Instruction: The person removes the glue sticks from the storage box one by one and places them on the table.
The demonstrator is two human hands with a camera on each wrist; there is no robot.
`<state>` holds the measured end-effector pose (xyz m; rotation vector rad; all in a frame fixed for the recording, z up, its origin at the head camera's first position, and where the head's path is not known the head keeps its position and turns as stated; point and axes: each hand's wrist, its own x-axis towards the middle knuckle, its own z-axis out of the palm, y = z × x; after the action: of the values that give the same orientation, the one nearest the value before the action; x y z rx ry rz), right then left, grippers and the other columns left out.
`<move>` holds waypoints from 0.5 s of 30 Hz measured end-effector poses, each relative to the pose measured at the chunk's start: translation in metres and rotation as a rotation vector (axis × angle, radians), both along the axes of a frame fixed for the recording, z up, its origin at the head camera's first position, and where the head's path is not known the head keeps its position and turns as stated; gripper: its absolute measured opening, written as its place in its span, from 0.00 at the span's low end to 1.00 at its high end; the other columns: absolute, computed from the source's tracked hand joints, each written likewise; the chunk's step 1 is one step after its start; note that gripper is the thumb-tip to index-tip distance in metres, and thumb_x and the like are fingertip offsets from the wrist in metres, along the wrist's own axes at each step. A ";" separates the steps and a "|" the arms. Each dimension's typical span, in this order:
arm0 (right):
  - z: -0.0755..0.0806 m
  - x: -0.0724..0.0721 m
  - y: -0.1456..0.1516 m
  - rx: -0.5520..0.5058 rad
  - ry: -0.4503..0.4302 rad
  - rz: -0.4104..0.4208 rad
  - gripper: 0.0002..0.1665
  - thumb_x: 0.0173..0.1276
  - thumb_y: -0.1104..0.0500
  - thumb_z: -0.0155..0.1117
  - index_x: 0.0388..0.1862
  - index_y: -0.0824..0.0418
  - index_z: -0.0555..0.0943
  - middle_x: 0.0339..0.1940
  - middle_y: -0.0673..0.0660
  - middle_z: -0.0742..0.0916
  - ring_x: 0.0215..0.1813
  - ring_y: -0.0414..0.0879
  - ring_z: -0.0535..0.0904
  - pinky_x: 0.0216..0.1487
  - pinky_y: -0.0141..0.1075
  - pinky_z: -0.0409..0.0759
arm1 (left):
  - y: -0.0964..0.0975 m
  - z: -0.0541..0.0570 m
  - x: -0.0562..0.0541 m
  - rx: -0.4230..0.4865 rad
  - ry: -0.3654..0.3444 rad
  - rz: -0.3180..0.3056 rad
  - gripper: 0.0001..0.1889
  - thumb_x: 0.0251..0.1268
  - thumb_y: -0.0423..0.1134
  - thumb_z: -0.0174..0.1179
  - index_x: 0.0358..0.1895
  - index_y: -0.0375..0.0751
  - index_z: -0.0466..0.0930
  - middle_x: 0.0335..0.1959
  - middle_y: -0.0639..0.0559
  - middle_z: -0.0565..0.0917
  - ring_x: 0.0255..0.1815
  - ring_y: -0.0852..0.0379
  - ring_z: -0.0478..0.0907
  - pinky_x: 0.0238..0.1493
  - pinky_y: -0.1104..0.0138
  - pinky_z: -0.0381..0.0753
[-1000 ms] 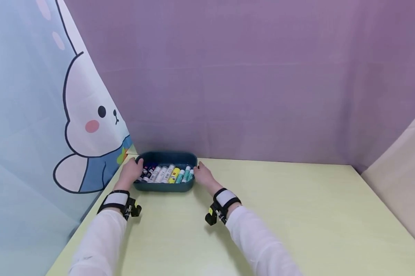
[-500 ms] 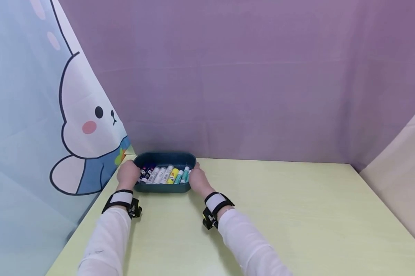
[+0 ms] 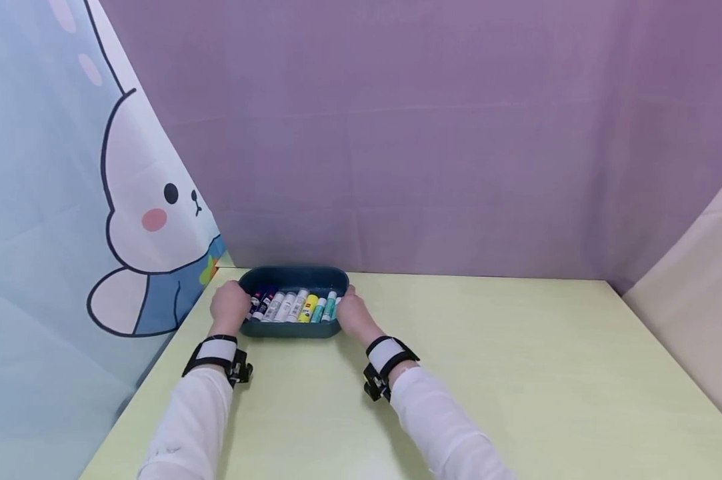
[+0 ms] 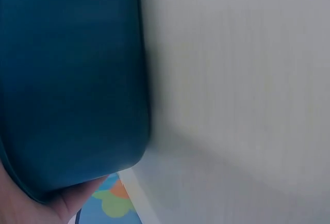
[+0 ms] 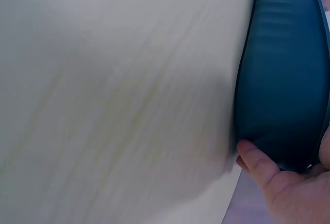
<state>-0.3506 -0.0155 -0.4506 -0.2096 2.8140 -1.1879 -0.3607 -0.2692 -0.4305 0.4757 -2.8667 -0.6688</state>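
A dark teal plastic bin [image 3: 289, 329] with rounded corners sits at the far left of the table. Several small tubes [image 3: 285, 307] that look like glue sticks lie side by side inside it, in dark blue, white, yellow and teal. At the bin's left end, my left hand [image 3: 229, 307] grips the rim; in the left wrist view part of that hand shows under the bin's corner. My right hand [image 3: 356, 315] holds the opposite end. In the right wrist view its fingers [image 5: 260, 166] press the end wall low down, with the thumb side near the rim.
The pale yellow-green tabletop [image 3: 505, 373] stretches to the right and toward me. Behind the bin hangs a purple cloth [image 3: 421, 147]. A light blue cloth [image 3: 43, 280] with a cartoon rabbit borders the left edge, and a beige cloth [image 3: 697, 293] the right.
Both hands have closed more fully round the bin's ends. Over the last half second the bin has shifted slightly to the right along with the hands. The head view has turned a little.
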 end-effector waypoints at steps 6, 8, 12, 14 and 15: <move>-0.003 0.005 0.015 -0.022 -0.026 -0.014 0.31 0.72 0.64 0.32 0.71 0.76 0.49 0.73 0.67 0.60 0.72 0.53 0.61 0.71 0.44 0.63 | 0.013 -0.002 0.002 -0.005 -0.009 -0.004 0.15 0.63 0.34 0.52 0.43 0.22 0.75 0.41 0.26 0.80 0.40 0.33 0.80 0.32 0.46 0.83; -0.003 0.007 0.020 -0.020 -0.035 -0.018 0.31 0.72 0.63 0.32 0.71 0.76 0.48 0.73 0.67 0.60 0.72 0.53 0.61 0.71 0.44 0.63 | 0.017 -0.002 0.003 -0.005 -0.008 -0.005 0.15 0.62 0.34 0.53 0.43 0.22 0.76 0.42 0.26 0.80 0.40 0.33 0.80 0.33 0.46 0.83; -0.002 0.009 0.029 -0.031 -0.042 -0.006 0.31 0.73 0.63 0.31 0.72 0.75 0.48 0.74 0.67 0.59 0.72 0.53 0.61 0.71 0.45 0.63 | 0.024 -0.002 0.006 -0.001 -0.002 -0.011 0.14 0.61 0.34 0.53 0.43 0.22 0.76 0.41 0.26 0.80 0.40 0.33 0.80 0.32 0.46 0.83; -0.002 0.011 0.034 -0.045 -0.048 -0.002 0.31 0.74 0.61 0.31 0.72 0.75 0.47 0.74 0.66 0.59 0.72 0.53 0.61 0.71 0.45 0.63 | 0.028 -0.001 0.009 0.008 -0.001 -0.016 0.14 0.60 0.33 0.53 0.43 0.22 0.75 0.41 0.26 0.80 0.39 0.33 0.80 0.31 0.46 0.83; -0.002 0.011 0.037 -0.048 -0.051 0.001 0.31 0.74 0.61 0.31 0.72 0.74 0.47 0.74 0.66 0.58 0.72 0.53 0.60 0.71 0.46 0.63 | 0.030 -0.001 0.010 0.011 0.000 -0.020 0.14 0.60 0.32 0.53 0.43 0.22 0.75 0.41 0.26 0.80 0.39 0.33 0.81 0.31 0.46 0.83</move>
<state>-0.3393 0.0211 -0.4525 -0.1811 2.7435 -1.2440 -0.3506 -0.2392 -0.4312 0.4486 -2.8729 -0.6876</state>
